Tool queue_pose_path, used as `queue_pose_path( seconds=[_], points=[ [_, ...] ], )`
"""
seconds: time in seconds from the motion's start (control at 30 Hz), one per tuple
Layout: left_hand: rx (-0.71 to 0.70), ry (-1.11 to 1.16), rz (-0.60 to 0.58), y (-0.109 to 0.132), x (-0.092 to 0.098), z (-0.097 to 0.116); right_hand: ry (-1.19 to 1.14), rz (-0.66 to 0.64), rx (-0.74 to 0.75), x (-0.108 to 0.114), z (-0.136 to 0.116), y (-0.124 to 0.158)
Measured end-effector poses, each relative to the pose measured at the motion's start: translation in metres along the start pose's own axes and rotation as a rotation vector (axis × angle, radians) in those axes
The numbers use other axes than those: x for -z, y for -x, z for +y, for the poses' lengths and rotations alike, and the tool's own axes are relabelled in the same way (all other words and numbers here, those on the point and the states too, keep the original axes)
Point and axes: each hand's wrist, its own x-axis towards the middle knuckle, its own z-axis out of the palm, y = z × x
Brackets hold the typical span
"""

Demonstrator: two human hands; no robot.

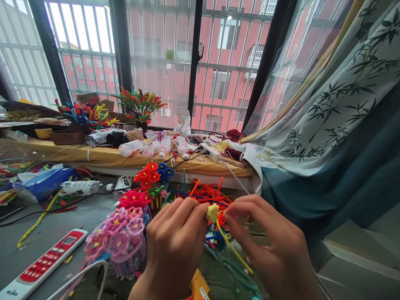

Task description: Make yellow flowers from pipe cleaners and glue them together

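My left hand (179,235) is closed, its thumb and forefinger pinching a small pale yellow fuzzy ball (213,213). Just right of the ball, my right hand (270,237) has its thumb and fingertips drawn together at the upper end of a yellow pipe cleaner (233,246). The rest of that strand hangs loose, down to the right. Behind the fingers lie red-orange pipe cleaners (206,192). Left of my left hand stands a container of pink and lilac pipe-cleaner flowers (120,233), with red flowers (147,177) and blue flowers (164,171) beyond.
A red-and-white remote control (46,262) lies at the left, near a white cable (84,275) and a plastic bottle (83,188). Bottles, a power strip (210,152) and potted pipe-cleaner plants (140,104) crowd the windowsill. A curtain (312,200) hangs on the right.
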Motion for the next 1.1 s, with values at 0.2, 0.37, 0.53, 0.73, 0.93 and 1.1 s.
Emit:
queue_pose_path(
  seconds=[0.2, 0.37, 0.53, 0.73, 0.93, 1.1],
  points=[
    [-0.028, -0.036, -0.015, 0.001, -0.001, 0.001, 0.031, -0.013, 0.053, -0.008, 0.000, 0.002],
    [-0.044, -0.031, -0.018, 0.000, 0.001, 0.000, -0.029, -0.035, 0.007, -0.009, 0.000, 0.002],
    [-0.062, -0.037, -0.014, -0.001, 0.003, 0.002, -0.043, -0.075, -0.016, -0.008, -0.003, 0.000],
    [-0.039, -0.009, 0.010, -0.001, 0.001, 0.002, -0.004, -0.092, -0.016, -0.005, -0.003, -0.001],
    [0.033, 0.060, 0.004, -0.002, 0.002, 0.001, -0.008, -0.034, -0.060, 0.005, -0.001, -0.002],
    [0.101, 0.103, -0.009, -0.001, 0.003, 0.002, 0.129, -0.060, -0.034, 0.013, 0.016, -0.002]
  ],
)
